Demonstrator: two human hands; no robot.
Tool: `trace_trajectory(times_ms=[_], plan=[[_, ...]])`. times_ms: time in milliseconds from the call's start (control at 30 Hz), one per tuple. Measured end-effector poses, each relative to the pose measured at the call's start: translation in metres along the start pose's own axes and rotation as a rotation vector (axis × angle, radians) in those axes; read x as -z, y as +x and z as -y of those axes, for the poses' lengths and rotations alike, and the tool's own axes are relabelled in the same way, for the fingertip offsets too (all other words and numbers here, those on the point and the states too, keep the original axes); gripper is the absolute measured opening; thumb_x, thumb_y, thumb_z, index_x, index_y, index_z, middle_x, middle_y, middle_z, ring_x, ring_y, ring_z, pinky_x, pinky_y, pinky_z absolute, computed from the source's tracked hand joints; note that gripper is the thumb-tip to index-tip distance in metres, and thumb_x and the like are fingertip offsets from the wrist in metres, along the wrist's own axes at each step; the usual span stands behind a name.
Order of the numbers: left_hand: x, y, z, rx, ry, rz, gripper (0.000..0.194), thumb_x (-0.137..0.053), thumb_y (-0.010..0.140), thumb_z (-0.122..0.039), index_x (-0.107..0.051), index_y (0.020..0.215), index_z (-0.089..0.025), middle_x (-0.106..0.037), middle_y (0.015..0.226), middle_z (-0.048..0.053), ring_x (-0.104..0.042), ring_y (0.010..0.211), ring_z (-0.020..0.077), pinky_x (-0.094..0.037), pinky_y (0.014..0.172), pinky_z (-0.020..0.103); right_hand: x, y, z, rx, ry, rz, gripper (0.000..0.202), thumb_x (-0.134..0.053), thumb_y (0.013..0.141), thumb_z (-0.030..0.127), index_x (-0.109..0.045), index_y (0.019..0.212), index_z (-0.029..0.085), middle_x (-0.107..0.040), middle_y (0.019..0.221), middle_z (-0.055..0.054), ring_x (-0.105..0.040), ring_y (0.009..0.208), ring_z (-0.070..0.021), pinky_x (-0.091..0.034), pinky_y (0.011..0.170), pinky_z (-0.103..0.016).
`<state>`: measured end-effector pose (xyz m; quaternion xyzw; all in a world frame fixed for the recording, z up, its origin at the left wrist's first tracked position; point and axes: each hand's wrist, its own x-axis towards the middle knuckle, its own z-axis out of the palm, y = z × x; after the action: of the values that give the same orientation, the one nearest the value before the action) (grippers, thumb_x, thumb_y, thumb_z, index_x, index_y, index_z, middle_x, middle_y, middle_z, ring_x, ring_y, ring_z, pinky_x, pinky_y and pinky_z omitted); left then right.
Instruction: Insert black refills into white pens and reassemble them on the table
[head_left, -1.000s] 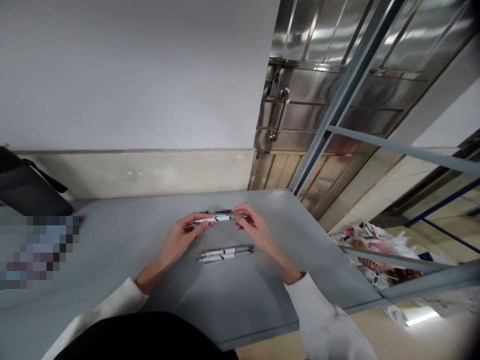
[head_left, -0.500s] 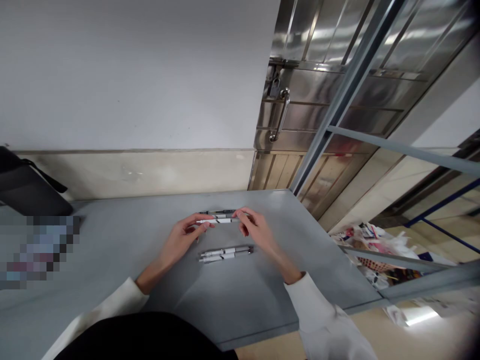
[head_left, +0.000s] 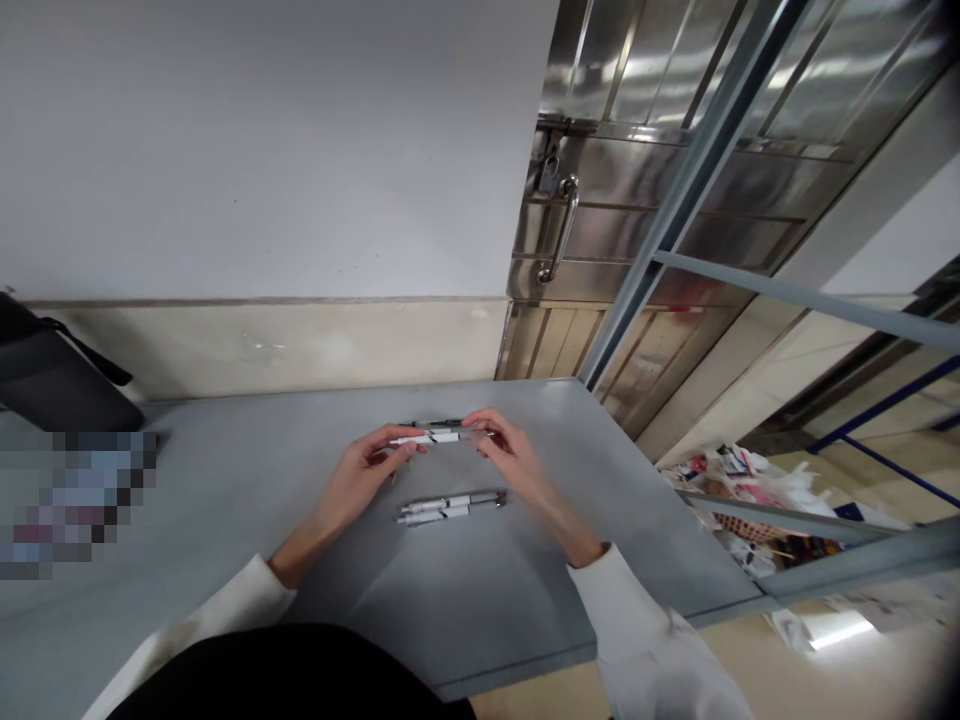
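A slim white pen point(head_left: 438, 438) with dark markings lies crosswise between my hands, over the far part of the grey table point(head_left: 247, 480). My left hand point(head_left: 367, 468) pinches its left end between thumb and fingers. At its right end, my right hand point(head_left: 511, 456) is closed around the clear, narrow part; the fingertips partly cover it. Just behind, a dark pen point(head_left: 431, 423) rests on the table, half hidden by the fingers. Nearer to me, several white pens point(head_left: 450, 508) with clear ends lie side by side in a small group.
A black case point(head_left: 64, 365) with a strap stands at the left by the wall, above a blurred-out patch. At the right rise a grey metal post point(head_left: 660, 250) and a steel door point(head_left: 607, 200). Beyond the table's right edge sits a basket point(head_left: 750, 525) heaped with plastic bags.
My right hand has shifted slightly up and left, and its fingers have closed in on the pen's right end. My left hand stays on the pen. The group of pens has not moved.
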<state>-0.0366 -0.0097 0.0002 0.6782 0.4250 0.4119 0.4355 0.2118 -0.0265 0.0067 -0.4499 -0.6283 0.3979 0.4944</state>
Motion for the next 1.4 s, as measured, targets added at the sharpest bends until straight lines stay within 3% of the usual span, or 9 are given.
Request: trace_trajectory(times_ms=[200,400,667,800,900,1000,1067,1233,1400], plan=[[0.000,0.000,0.002,-0.001,-0.010,0.016,0.034,-0.068,0.096,-0.048,-0.078,0.117,-0.024,-0.081,0.103,0.007,-0.065,0.081,0.0204,-0.047,0.066,0.028,0.000,0.001,-0.003,-0.103,0.007,0.033,0.032,-0.053,0.101,0.053,-0.066,0.101,0.024,-0.044,0.053,0.007,-0.041,0.051,-0.0161,-0.032,0.057,-0.031],[0.000,0.001,0.003,-0.014,-0.006,0.005,0.033,-0.067,0.096,-0.047,-0.078,0.117,-0.025,-0.081,0.101,0.007,-0.065,0.078,0.0210,-0.047,0.064,0.028,0.001,0.000,-0.002,-0.014,0.024,0.044,0.023,-0.061,0.098,0.047,-0.067,0.105,0.026,-0.058,0.077,0.001,-0.053,0.070,-0.0180,-0.041,0.069,-0.032],[0.000,-0.004,-0.001,-0.034,0.084,-0.033,0.027,-0.070,0.094,-0.045,-0.082,0.112,-0.028,-0.079,0.116,0.005,-0.069,0.086,0.0233,-0.051,0.070,0.031,0.001,0.001,-0.006,-0.068,0.067,0.086,0.031,-0.055,0.102,0.053,-0.066,0.104,0.024,-0.039,0.061,0.007,-0.040,0.058,-0.0149,-0.038,0.065,-0.031],[-0.001,0.000,-0.002,-0.047,-0.134,-0.050,0.028,-0.071,0.094,-0.045,-0.077,0.113,-0.025,-0.078,0.122,0.008,-0.071,0.100,0.0262,-0.056,0.071,0.031,-0.003,-0.001,-0.005,-0.061,0.100,0.184,0.032,-0.052,0.104,0.053,-0.061,0.114,0.024,-0.051,0.062,0.006,-0.049,0.061,-0.0161,-0.038,0.065,-0.031],[-0.002,0.003,-0.001,-0.026,-0.323,-0.059,0.037,-0.071,0.095,-0.045,-0.067,0.125,-0.024,-0.079,0.118,0.009,-0.070,0.109,0.0262,-0.058,0.080,0.034,-0.010,-0.003,0.002,-0.041,0.043,0.290,0.031,-0.054,0.104,0.051,-0.060,0.120,0.025,-0.067,0.078,0.001,-0.060,0.073,-0.0184,-0.044,0.072,-0.032],[-0.004,0.004,0.001,0.024,-0.431,-0.059,0.036,-0.071,0.095,-0.046,-0.063,0.123,-0.023,-0.080,0.106,0.007,-0.071,0.095,0.0215,-0.056,0.083,0.033,-0.018,0.000,0.012,0.061,-0.084,0.225,0.026,-0.062,0.100,0.045,-0.064,0.118,0.026,-0.072,0.102,-0.004,-0.064,0.091,-0.0202,-0.047,0.077,-0.033],[-0.006,0.003,0.002,0.038,-0.449,-0.042,0.030,-0.071,0.095,-0.046,-0.063,0.112,-0.023,-0.079,0.096,0.004,-0.068,0.082,0.0179,-0.053,0.080,0.031,-0.026,0.005,0.019,0.139,-0.091,0.145,0.022,-0.063,0.101,0.041,-0.067,0.116,0.026,-0.071,0.106,-0.004,-0.065,0.098,-0.0201,-0.049,0.084,-0.034],[-0.007,0.000,0.001,0.039,-0.410,0.027,0.028,-0.070,0.095,-0.050,-0.061,0.095,-0.023,-0.076,0.086,0.001,-0.062,0.072,0.0160,-0.046,0.072,0.028,-0.046,0.024,0.030,0.203,-0.045,0.106,0.017,-0.067,0.098,0.038,-0.074,0.106,0.025,-0.069,0.096,-0.002,-0.066,0.093,-0.0183,-0.048,0.084,-0.033],[-0.006,0.000,0.003,0.058,-0.358,0.005,0.034,-0.069,0.095,-0.054,-0.058,0.088,-0.023,-0.071,0.076,-0.001,-0.060,0.067,0.0160,-0.042,0.068,0.027,-0.063,0.029,0.018,0.071,0.180,0.170,0.026,-0.071,0.094,0.047,-0.074,0.095,0.021,-0.063,0.073,0.002,-0.061,0.073,-0.0163,-0.048,0.077,-0.033]])
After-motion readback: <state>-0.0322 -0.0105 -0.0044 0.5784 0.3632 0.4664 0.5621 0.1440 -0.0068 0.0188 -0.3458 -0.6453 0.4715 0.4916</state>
